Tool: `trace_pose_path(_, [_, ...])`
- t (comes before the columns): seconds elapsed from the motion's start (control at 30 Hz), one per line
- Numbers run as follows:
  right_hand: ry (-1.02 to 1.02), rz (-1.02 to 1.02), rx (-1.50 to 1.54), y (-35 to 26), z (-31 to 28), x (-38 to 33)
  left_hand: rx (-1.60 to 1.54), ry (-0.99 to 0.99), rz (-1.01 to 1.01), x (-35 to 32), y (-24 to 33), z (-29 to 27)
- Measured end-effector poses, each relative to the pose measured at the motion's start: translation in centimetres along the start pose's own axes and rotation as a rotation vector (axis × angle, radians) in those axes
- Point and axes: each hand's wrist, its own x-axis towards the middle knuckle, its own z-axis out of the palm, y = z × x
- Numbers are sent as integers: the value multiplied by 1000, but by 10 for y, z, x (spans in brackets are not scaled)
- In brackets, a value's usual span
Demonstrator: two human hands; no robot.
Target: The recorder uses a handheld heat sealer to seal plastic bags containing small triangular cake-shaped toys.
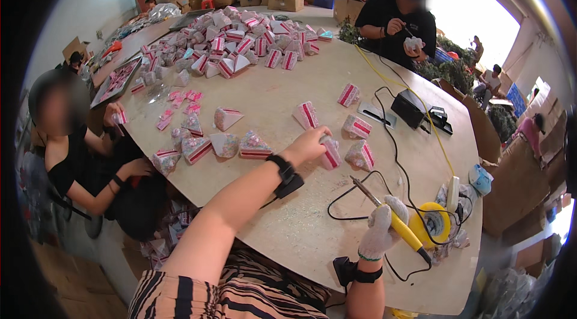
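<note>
Pink and white, a cake-slice ornament point(330, 155) was grasped between the thumb and fingers of the person's bare left hand point(308, 146), well in from the near edge of the counter point(288, 211). Its underside was hidden, so whether it touched the surface cannot be told. Pinching one end probably left the other free to work on.

The right hand point(383, 227) wore a pale knitted glove point(372, 248), perhaps against heat, its fingers wrapped round the yellow handle of a soldering iron point(405, 232). Held there, they likely stayed off the metal shaft, which slanted up and leftward, its tip apart from the ornament.

Three similar slices point(359, 127) stood near the left hand, on its right, seemingly for easy reach, while a large heap point(260, 47) crowded the far edge, perhaps to spare working room. Toward the right edge lay a yellow tape roll point(443, 226) and a power strip point(452, 194), presumably kept clear of the ornament.
</note>
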Motion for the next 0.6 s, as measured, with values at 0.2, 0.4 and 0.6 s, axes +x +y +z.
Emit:
trace_pose_path(0.2, [-105,83,-16,10,-8,-4,-794,-180,-238,-74,32,-30])
trace_pose_path(0.4, [-299,-42,-135,-2,5,-6,-803,-113,-199,-98,37,-29])
trace_pose_path(0.6, [-371,-24,-205,-7,5,-9,-788,-79,-117,-100,27,-19])
